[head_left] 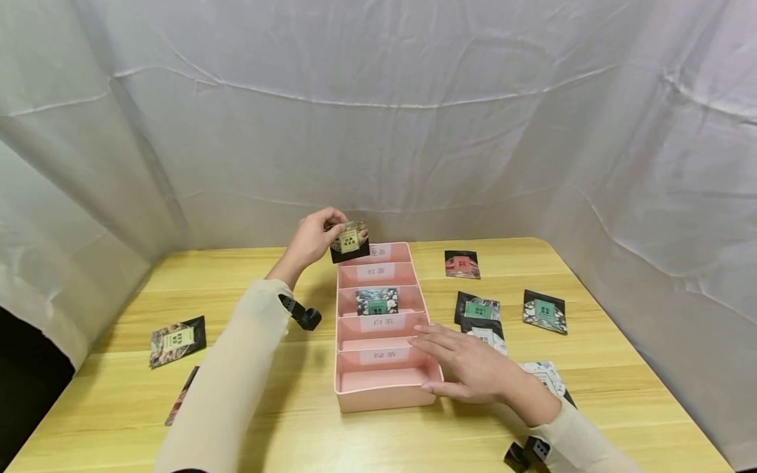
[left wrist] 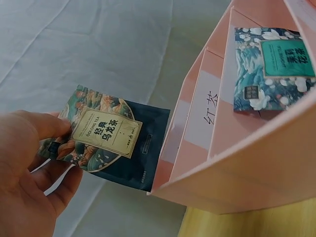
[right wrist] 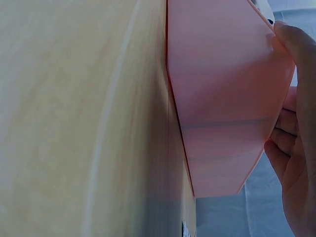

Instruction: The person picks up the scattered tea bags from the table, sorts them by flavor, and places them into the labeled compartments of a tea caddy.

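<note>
My left hand pinches the edge of an oolong tea sachet between thumb and fingers. This dark sachet with a pale yellow label is at the far end of a pink compartment box, its lower edge close to the box's rim. A green-labelled flower tea sachet stands in the middle compartment. On the box's right side, toward the front, my right hand rests with extended fingers over the rim. In the right wrist view that hand touches the upper edge of the pink side wall.
Right of the box lie a red-labelled sachet, green-labelled sachets and others, some overlapping. A yellow-labelled sachet lies on the left, with another sachet partly under my left sleeve. A grey-white curtain hangs behind the wooden table.
</note>
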Motion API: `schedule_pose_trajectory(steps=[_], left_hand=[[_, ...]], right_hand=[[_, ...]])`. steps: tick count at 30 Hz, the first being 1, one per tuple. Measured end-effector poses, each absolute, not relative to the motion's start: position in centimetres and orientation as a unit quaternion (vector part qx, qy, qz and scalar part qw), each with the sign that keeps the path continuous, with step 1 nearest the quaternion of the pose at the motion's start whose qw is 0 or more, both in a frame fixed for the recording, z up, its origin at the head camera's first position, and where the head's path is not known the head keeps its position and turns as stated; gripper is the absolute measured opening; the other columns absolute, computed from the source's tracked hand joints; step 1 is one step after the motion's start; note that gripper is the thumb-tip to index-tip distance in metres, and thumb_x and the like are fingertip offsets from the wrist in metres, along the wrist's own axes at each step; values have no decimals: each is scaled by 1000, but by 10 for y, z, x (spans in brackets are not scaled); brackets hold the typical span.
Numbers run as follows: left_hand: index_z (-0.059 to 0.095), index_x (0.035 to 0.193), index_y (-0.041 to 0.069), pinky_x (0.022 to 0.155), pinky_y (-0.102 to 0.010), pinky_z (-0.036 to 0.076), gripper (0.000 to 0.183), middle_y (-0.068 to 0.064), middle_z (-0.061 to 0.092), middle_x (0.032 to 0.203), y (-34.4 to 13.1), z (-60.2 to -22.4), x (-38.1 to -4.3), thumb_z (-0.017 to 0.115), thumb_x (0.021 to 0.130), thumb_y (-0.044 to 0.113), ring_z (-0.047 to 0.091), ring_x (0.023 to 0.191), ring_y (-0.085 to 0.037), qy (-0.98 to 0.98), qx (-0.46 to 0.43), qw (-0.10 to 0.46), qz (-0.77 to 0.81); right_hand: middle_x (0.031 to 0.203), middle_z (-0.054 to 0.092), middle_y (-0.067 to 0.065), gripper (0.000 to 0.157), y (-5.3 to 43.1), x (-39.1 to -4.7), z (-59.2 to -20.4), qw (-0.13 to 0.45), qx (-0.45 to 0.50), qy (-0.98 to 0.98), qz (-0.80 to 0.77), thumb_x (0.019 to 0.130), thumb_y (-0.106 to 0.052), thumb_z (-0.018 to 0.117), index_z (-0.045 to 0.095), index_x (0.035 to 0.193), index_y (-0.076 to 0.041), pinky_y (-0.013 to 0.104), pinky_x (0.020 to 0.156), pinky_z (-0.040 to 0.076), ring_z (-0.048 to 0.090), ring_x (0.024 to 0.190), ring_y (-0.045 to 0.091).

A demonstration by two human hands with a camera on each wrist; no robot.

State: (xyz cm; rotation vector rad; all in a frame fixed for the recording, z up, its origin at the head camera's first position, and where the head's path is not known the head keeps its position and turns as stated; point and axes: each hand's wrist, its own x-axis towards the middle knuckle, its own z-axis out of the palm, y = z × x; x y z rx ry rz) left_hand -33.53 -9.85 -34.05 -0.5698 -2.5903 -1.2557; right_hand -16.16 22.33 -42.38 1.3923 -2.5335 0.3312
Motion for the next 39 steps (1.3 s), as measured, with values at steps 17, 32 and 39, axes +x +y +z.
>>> schedule_pose_trajectory(steps=[17, 32, 39], left_hand=[[66, 106, 6, 76, -36, 52, 12, -8, 67, 97, -75, -347, -355, 61, 98, 14, 61, 89, -23, -877, -179, 76, -439], [67, 107, 9, 73, -35, 51, 14, -8, 67, 100, -63, -362, -359, 58, 100, 17, 60, 83, -22, -907, -190, 26, -375], [68, 104, 9, 79, -36, 52, 13, -8, 69, 103, -57, -366, -359, 57, 100, 15, 61, 89, -22, -914, -203, -2, -352]], right_hand=[[149, 45, 11, 67, 225, -158, -423, 122, 471, -867, 109, 94, -57, 54, 48, 145, -13, 48, 104, 43, 42, 136, 29], [150, 44, 11, 67, 225, -155, -423, 119, 473, -866, 108, 95, -57, 52, 46, 146, -14, 48, 105, 42, 41, 137, 29], [149, 45, 11, 67, 225, -154, -423, 119, 472, -866, 111, 95, -57, 53, 46, 146, -14, 48, 105, 43, 41, 137, 28]])
